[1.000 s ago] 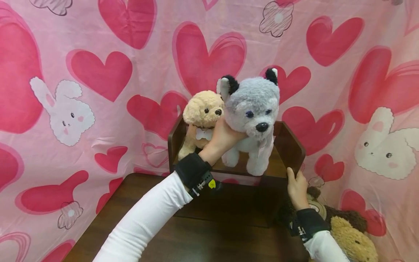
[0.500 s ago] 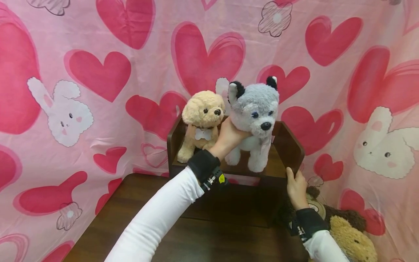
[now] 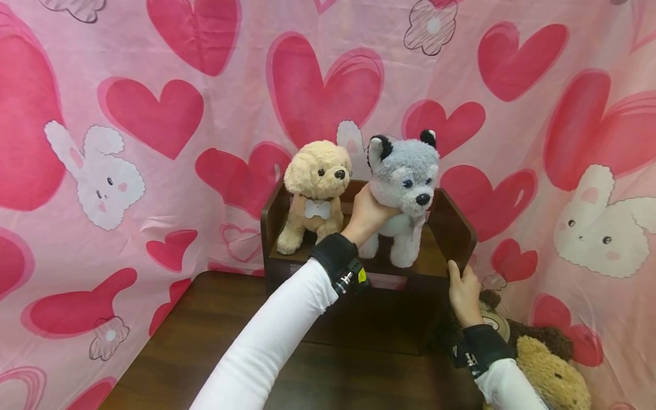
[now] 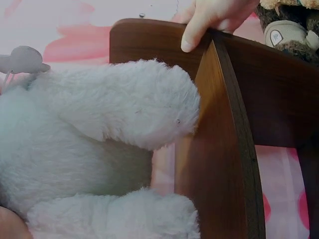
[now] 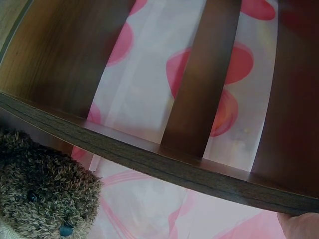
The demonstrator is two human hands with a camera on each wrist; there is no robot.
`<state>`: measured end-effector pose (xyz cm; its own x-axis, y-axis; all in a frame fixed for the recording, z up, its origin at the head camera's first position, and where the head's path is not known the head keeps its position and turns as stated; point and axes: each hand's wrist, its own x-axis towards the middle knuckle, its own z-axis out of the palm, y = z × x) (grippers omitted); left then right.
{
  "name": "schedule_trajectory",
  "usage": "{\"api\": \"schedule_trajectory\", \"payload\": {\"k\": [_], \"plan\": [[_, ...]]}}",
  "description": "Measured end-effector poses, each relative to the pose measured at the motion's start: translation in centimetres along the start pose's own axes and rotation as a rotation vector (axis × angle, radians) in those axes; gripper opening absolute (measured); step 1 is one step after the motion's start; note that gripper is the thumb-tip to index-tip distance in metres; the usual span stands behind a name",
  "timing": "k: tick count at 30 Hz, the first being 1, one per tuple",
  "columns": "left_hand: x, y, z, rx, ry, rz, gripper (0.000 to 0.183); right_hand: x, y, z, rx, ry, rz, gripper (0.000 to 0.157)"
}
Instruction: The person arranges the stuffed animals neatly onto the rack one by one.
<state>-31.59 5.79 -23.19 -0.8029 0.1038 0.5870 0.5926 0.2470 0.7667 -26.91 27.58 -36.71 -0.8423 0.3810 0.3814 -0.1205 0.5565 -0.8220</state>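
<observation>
- On the right half of the shelf, I am seeing the husky being held upright beside the tan dog, the two standing slightly apart
- Compared with a second ago, the husky is sitting lower and farther right in the head view and looking smaller, while the tan dog's bone tag is now showing in full
- From that I am judging the husky to be going back into its place on the boards, with settling and letting go still remaining
- The left hand is gripping the husky below the chin, thumb lying across its front; the other fingers are hiding behind it, so I am not able to tell how tightly they are curling
- The right hand is pinching the shelf's near right corner, just as it was a second ago, probably steadying it
- The husky is facing outward, its muzzle pointing at the camera and off to the right
- Its long axis, ears to paws, is running close to vertical; nose to tail, I am seeing it too foreshortened to judge
- Seen from the left wrist, its paws are pointing at the board, but I am not telling whether they are touching it
</observation>
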Motion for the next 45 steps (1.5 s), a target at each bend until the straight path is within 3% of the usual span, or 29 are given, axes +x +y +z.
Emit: {"api": "schedule_trajectory", "payload": {"k": [12,20,29,36,42,45], "plan": [[0.5,-0.7,1.0,0.029,0.009,-0.030,0.058,0.0,0.0,0.0,-0.006,0.011,-0.026,0.042],[0.9,-1.8,1.5,0.062,0.026,-0.013,0.062,0.0,-0.1,0.0,-0.013,0.009,-0.012,0.044],[0.9,-3.2,1.6,0.032,0.003,-0.014,0.064,0.0,-0.1,0.0,-0.002,0.017,-0.022,0.043],[1.1,-3.6,1.1,0.040,-0.096,-0.074,0.068,0.0,-0.1,0.2,-0.007,0.016,-0.029,0.042],[1.0,-3.7,0.5,-0.017,-0.210,-0.083,0.065,0.1,-0.1,0.3,-0.016,0.039,-0.036,0.041],[0.8,-3.6,0.3,-0.013,-0.259,-0.148,0.069,0.1,0.0,0.2,-0.017,0.047,-0.033,0.042]]}}
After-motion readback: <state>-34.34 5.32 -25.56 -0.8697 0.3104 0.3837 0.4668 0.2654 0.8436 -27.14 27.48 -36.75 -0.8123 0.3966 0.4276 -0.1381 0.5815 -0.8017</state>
